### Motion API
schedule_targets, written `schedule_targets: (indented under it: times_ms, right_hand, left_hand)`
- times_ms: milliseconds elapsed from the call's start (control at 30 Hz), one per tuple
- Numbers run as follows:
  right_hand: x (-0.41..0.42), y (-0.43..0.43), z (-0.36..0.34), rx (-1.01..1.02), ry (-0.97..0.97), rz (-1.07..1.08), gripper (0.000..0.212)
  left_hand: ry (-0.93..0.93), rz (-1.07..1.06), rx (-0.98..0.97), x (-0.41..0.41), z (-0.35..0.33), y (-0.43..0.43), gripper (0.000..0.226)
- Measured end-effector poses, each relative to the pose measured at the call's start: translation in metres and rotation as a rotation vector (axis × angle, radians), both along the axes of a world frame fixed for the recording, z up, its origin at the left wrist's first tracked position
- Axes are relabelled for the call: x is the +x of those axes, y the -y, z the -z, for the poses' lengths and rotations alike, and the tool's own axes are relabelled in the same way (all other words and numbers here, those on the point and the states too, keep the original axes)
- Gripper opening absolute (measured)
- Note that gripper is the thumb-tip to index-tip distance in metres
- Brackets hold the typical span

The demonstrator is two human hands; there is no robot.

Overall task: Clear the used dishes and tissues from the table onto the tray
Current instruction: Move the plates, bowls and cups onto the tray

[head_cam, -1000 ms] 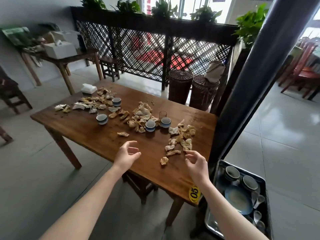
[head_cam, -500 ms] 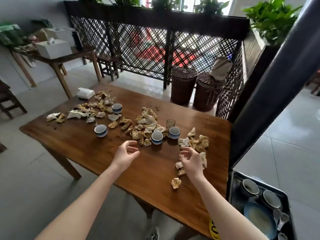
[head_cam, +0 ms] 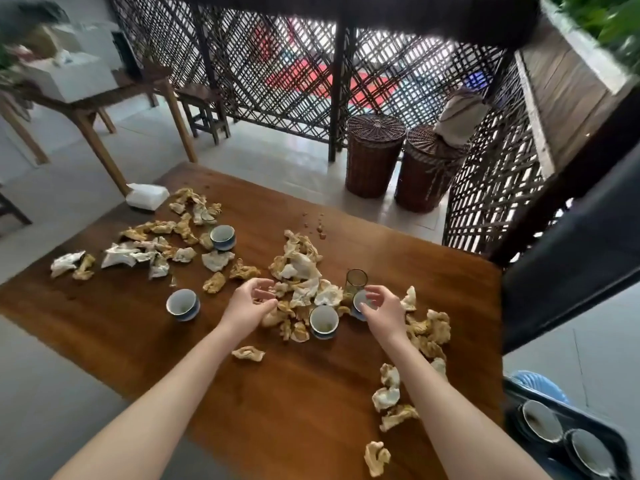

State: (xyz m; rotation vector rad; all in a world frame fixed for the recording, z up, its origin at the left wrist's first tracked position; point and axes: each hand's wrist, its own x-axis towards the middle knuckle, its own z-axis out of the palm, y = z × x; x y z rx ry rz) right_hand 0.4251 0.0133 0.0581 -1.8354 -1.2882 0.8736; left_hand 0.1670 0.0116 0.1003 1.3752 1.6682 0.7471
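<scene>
The wooden table looks smooth and semi-glossy, strewn with crumpled paper tissues, glazed ceramic cups and 1 clear glass.

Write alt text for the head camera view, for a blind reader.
A left hand and right hand reach over a wooden table littered with crumpled stained tissues; the right is at a teacup beside a small glass.

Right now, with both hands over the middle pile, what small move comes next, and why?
Probably close the right hand on the cup under its curled fingers, beside the glass: it sits nearest the tray, which already holds cups. Whether it grips yet I cannot tell. The left hand holds nothing above the tissues.
</scene>
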Motion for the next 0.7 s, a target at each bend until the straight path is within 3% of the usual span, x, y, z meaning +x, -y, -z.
schedule_targets:
  times_ms: [400, 700]
  right_hand:
    - [0.006, -0.066, 0.056, -0.188, 0.068, 0.063, 0.075]
    - [-0.012, -0.094, 0.079, -0.193, 0.166, 0.124, 0.070]
  left_hand:
    - [-0.045, 0.034, -0.111, 0.003, 0.047, -0.055, 0.030]
    - [0.016, 0.043, -0.120, -0.030, 0.068, -0.090, 0.029]
